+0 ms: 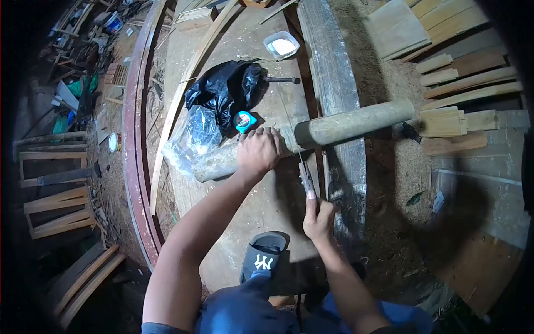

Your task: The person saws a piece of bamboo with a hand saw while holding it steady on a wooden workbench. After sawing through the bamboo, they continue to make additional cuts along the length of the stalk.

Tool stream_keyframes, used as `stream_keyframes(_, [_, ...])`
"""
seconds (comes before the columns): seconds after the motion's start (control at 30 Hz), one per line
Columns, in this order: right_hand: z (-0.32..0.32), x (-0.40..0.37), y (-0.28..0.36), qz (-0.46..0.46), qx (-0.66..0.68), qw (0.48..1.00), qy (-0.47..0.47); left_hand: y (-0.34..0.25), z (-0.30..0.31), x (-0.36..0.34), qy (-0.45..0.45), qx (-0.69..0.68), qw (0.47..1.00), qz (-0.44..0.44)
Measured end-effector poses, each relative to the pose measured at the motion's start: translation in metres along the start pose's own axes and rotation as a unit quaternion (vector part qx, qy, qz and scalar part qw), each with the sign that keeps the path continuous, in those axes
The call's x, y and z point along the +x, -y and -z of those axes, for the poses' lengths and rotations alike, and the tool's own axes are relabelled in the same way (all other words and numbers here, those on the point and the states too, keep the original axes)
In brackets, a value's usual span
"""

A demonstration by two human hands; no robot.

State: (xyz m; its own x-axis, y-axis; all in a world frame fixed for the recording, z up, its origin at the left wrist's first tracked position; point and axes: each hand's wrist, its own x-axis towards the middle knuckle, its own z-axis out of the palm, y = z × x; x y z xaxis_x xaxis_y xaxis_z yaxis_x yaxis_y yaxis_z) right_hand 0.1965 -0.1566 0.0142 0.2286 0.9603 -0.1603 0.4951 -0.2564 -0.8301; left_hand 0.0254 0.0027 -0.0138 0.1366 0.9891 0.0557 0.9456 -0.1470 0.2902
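Observation:
A thick bamboo pole (pixel 361 123) lies slantwise across the wooden work surface, its right end jutting over the plank. My left hand (pixel 258 149) is closed over the pole left of its middle. In my right hand (pixel 318 219) is the handle of a saw (pixel 306 178), gripped low and to the right. The thin blade runs up across the pole, just right of my left hand. Right behind my left hand sits a blue tape measure (pixel 243 121). A clear plastic bag (pixel 200 131) and a black plastic bag (pixel 222 89) lie beside the pole's left part.
My sandalled foot (pixel 264 256) rests on the work surface. Behind the bags are a dark metal tool (pixel 282 79) and a plastic tub (pixel 281 45). A weathered plank (pixel 334 72) runs along the right. Cut boards (pixel 445 122) lie farther right; wooden frames (pixel 55 167) lie left.

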Motion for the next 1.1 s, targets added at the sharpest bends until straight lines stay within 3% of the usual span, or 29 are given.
stream_keyframes(0.1, [0.001,-0.002,0.004,-0.018,0.055,0.998,-0.002,0.000,0.005,0.000,0.039,0.019,0.999,-0.021])
stream_keyframes(0.23, [0.013,0.009,0.007,-0.011,0.079,0.997,0.019,-0.003,-0.002,-0.001,0.005,0.032,0.999,-0.002])
stream_keyframes(0.3, [0.018,0.010,0.004,-0.017,0.026,0.999,0.042,-0.004,-0.005,-0.004,-0.006,0.039,0.999,0.013])
stream_keyframes(0.37, [0.019,0.009,-0.001,0.005,0.022,0.999,0.038,-0.008,-0.009,-0.007,-0.062,0.040,0.997,0.019])
stream_keyframes(0.43, [0.022,0.006,0.000,-0.049,0.054,0.996,0.042,-0.010,-0.011,-0.009,-0.090,0.047,0.995,0.019])
stream_keyframes(0.63, [0.031,0.003,-0.008,-0.062,0.025,0.995,0.080,-0.017,-0.018,-0.020,-0.182,0.054,0.981,0.032])
stream_keyframes(0.7, [0.034,0.008,-0.010,-0.103,0.058,0.991,0.068,-0.020,-0.016,-0.020,-0.129,0.034,0.989,0.070])
stream_keyframes(0.77, [0.031,0.005,-0.005,-0.110,0.052,0.991,0.064,-0.018,-0.016,-0.018,-0.136,0.035,0.988,0.069])
stream_keyframes(0.83, [0.028,0.003,0.003,-0.057,-0.008,0.998,0.020,-0.023,-0.013,-0.020,-0.140,0.031,0.987,0.076])
stream_keyframes(0.93, [0.032,0.010,0.006,-0.111,0.044,0.991,0.062,-0.029,-0.008,-0.001,-0.091,0.023,0.971,0.221])
stream_keyframes(0.97, [0.030,0.012,0.004,-0.134,0.060,0.987,0.072,-0.029,-0.005,0.003,-0.089,0.018,0.972,0.215])
stream_keyframes(1.03, [0.027,0.017,0.008,-0.124,0.058,0.988,0.068,-0.028,-0.001,0.013,0.009,0.047,0.966,0.253])
stream_keyframes(1.1, [0.022,0.011,0.013,-0.037,0.054,0.997,0.032,-0.031,-0.003,0.013,-0.013,0.028,0.966,0.256])
